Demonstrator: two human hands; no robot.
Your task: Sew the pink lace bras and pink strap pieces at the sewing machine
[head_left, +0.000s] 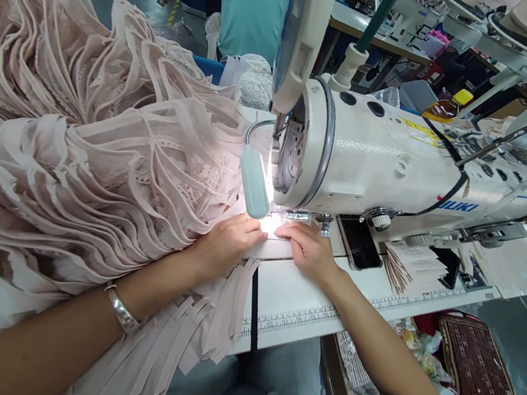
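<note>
Both hands are at the front of a white sewing machine (362, 153), under its needle area. My left hand (230, 242) is closed, its fingertips pinching pale pink fabric by the machine bed. From the other side my right hand (310, 251) reaches in, thumb and fingers drawn together on the same piece. Glare from the small lamp (254, 182) washes out the cloth between the fingertips, so its edges are hard to see. A big heap of pale pink lace-trimmed garment pieces (121, 167) lies left of the machine, partly beneath my left forearm. Fabric strips (190, 333) hang over the table's front edge.
A phone (360, 242) lies right of my right hand, beside a stack of paper tags (413, 266). A printed ruler (309, 316) runs along the table edge. Behind the machine a person in a teal top (248, 3) sits; a yellow-capped bottle (448, 107) stands further right.
</note>
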